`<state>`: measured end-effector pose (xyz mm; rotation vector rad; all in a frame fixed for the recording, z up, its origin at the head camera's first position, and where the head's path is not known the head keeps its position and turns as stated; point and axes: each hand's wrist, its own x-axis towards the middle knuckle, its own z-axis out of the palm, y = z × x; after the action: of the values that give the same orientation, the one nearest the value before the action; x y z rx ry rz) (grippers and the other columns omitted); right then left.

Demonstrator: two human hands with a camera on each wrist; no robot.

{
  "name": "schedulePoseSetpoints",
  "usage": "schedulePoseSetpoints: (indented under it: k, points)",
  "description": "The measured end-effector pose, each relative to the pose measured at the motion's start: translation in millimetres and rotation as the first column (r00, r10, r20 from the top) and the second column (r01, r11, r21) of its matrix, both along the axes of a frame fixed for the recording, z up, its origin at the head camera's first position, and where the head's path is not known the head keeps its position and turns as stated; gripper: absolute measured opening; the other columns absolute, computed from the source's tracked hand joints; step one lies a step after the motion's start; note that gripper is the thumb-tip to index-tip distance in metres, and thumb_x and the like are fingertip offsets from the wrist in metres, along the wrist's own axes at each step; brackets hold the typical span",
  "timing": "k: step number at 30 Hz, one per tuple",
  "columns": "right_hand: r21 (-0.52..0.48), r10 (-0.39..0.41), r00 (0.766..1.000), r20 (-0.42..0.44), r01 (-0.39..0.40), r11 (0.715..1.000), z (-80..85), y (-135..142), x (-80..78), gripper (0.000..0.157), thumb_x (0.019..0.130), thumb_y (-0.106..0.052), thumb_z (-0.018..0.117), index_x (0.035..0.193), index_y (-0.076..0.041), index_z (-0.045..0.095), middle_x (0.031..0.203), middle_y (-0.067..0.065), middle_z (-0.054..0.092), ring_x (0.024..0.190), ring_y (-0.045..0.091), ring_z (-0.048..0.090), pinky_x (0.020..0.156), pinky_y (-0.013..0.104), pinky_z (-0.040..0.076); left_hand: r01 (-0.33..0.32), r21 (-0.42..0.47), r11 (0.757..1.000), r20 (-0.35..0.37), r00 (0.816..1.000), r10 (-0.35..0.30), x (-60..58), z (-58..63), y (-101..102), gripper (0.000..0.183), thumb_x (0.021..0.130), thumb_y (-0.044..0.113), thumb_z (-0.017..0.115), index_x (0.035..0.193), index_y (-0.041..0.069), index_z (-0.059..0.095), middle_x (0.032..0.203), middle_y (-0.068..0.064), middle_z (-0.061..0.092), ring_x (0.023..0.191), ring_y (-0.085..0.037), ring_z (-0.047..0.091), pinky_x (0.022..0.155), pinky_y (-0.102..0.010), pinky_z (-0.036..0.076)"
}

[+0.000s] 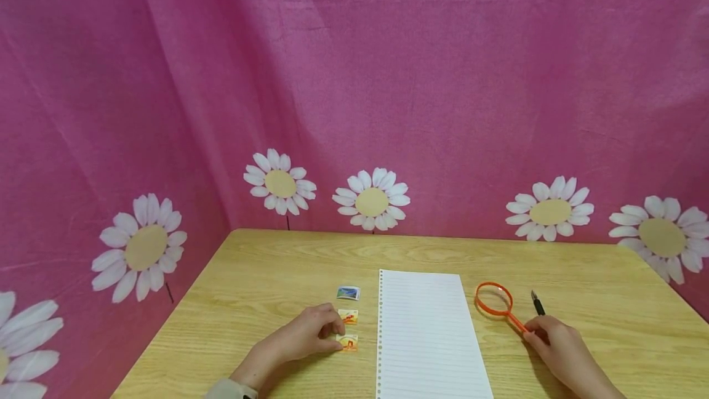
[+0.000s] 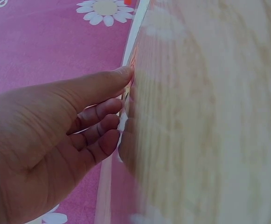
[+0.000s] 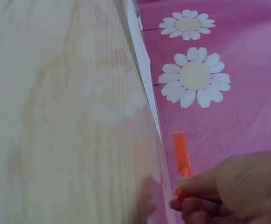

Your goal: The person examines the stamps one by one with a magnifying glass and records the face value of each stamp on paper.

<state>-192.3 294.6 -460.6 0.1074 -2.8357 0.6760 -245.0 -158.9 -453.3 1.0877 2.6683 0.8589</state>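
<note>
In the head view my right hand (image 1: 562,350) pinches the handle of an orange magnifying glass (image 1: 512,319) between thumb and fingers. Its round lens lies to the right of the paper. The right wrist view shows that hand (image 3: 233,191) and the orange rim (image 3: 182,151) edge-on, just above the table. My left hand (image 1: 301,334) rests at the left, its fingers bent and the thumb touching the lowest yellow stamp (image 1: 348,343). Above it lie a second yellow stamp (image 1: 349,318), close to the fingertips, and a blue stamp (image 1: 348,292). In the left wrist view the left hand (image 2: 56,130) touches the tabletop.
A lined sheet of paper (image 1: 426,337) with punched holes lies between the hands. Beyond the right hand is a black pen (image 1: 538,303). The wooden table (image 1: 266,288) meets a pink cloth (image 1: 443,109) with white daisies at its back and left.
</note>
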Motion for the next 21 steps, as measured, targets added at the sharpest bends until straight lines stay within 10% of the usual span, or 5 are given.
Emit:
schedulePoseSetpoints:
  k: [21]
  points:
    - [-0.033,0.085,0.932,-0.353,-0.103,0.994,-7.0,-0.7,6.7,0.020,0.076,0.000,0.078,0.089,-0.014,0.072,0.079,-0.011,0.060,0.070,-0.009,0.043,0.061,0.005,0.036,-0.012,0.000,1.000,0.034,0.999,0.012,0.3,0.4,0.7,0.012,0.086,0.021,0.075,0.093,0.015,0.068,0.087,0.006,0.056,0.074,0.003,0.044,0.068,-0.013,0.042]
